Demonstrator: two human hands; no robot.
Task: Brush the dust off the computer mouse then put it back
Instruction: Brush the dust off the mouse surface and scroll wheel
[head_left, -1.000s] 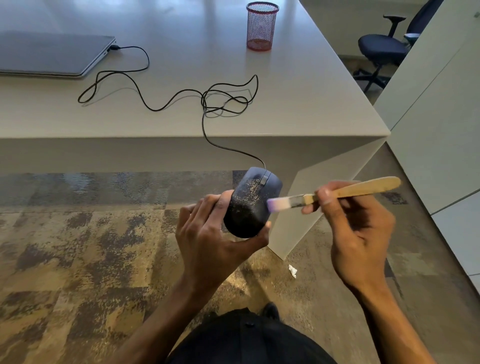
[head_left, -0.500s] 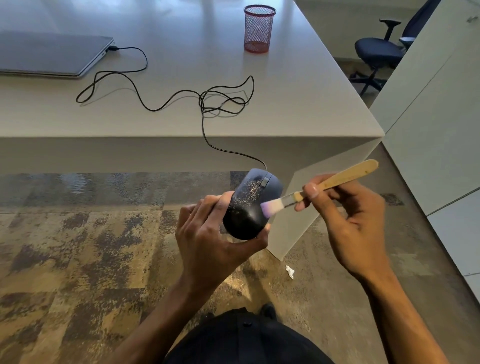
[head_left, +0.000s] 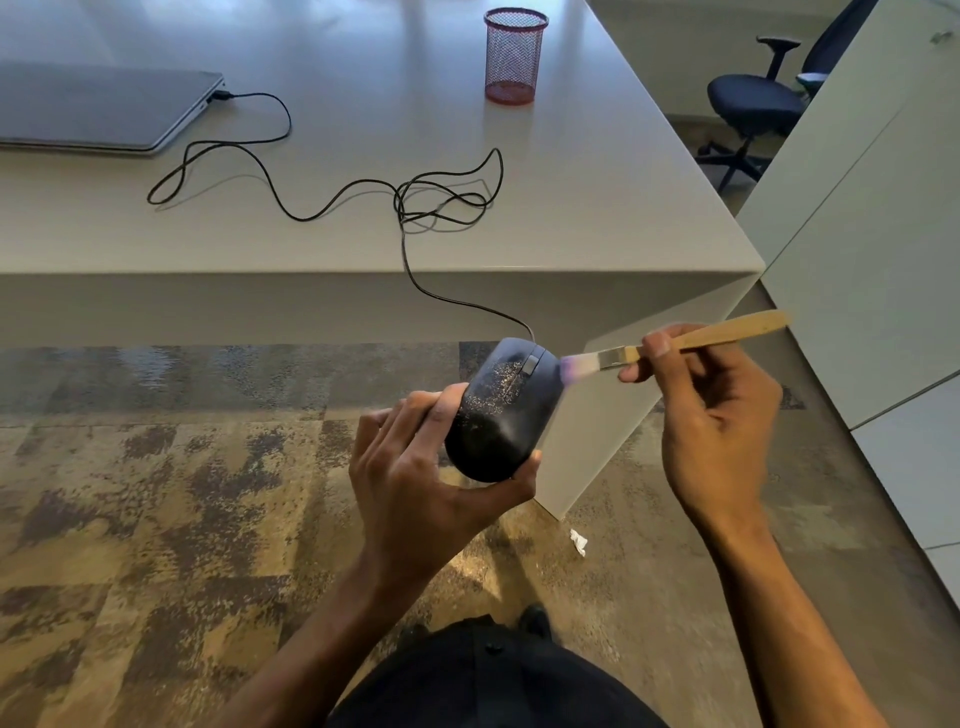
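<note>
Far left, at about 10 o'clock: closed grey laptop (head_left: 98, 106) flat on the pale grey table (head_left: 597, 208), a thin black cable (head_left: 332, 200) plugged into its side, looping across the top and tangling near centre before dropping over the front edge. At 12 o'clock a red wire-mesh pen cup (head_left: 514, 56), empty as far as can be seen, well clear of the work. Centre, held out over the mottled brown carpet (head_left: 156, 493), not over the table, probably so the dust falls to the floor: the dark, rounded computer mouse (head_left: 501, 410), tethered by that cable. Left hand (head_left: 421, 488) clamped on its rear end, fingers along the far side, thumb under the near edge, top shell tilted up toward the camera so the dirty face is exposed. Pale specks lie thick over the left button and hump; judged mid-cleaning, much dust left. At 3 o'clock of the mouse: small wooden-handled brush (head_left: 675, 345) with pale, purple-tinted bristles, tip touching or just beside the front right edge; motion blur prevents telling which. Right hand (head_left: 717, 415) closed on the handle near the ferrule, pencil-style, likely for short controlled flicks. Far right, 1 o'clock: dark office chair (head_left: 758, 98), well apart. Return to the table not yet done.
</note>
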